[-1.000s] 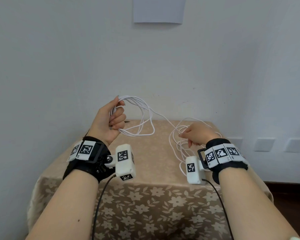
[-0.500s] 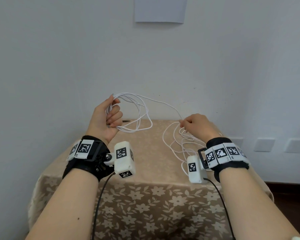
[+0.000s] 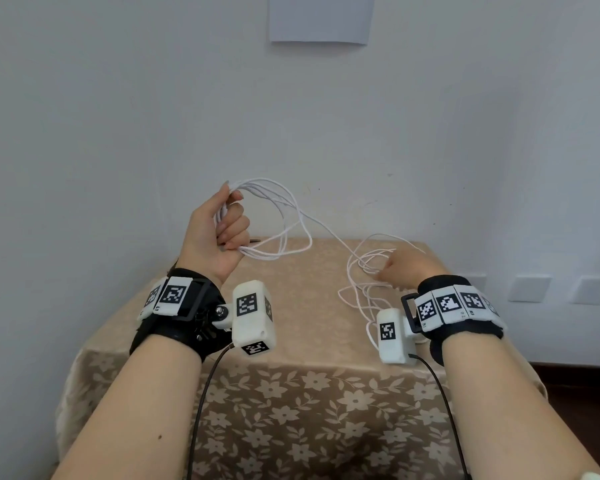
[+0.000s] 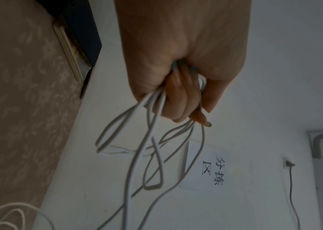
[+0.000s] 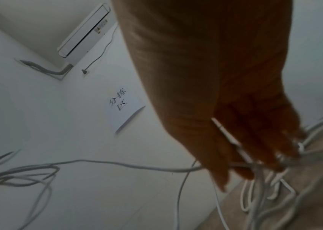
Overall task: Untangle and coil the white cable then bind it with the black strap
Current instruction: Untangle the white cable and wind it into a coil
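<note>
My left hand is raised over the table's back left and grips several coiled loops of the white cable; the left wrist view shows the strands bunched in that hand. One strand runs right and down to a loose tangle on the cloth. My right hand is low over that tangle. Its fingers are stretched out and blurred among the strands, with one strand lying across them. A thin dark item lies on the table behind my left hand; I cannot tell whether it is the black strap.
The table wears a beige floral cloth and stands in a corner against white walls. A paper sheet hangs on the wall above. Wall sockets sit low at the right. An air conditioner shows in the right wrist view.
My right hand has dropped from its raised pinch on the strand down to the tangle on the table. My left hand has kept hold of the coil and barely moved.
</note>
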